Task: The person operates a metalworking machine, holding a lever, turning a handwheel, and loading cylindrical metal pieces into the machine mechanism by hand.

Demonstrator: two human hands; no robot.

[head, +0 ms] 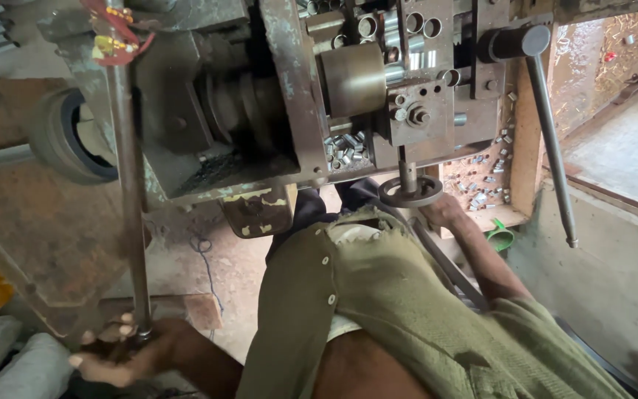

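Left hand curled low; right hand reaches forward.

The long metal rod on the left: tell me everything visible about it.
The long metal rod is a thin, round, grey steel bar, dull and worn. It runs nearly upright through the picture, from the machine's top left corner down to the lower left. Red and yellow bits are tied around its upper end. The left hand grips its lower end, fingers curled round it. Behind it lie a rusty plate and a tyre.

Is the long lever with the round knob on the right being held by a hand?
No, the lever hangs free; the right hand is at the small handwheel.
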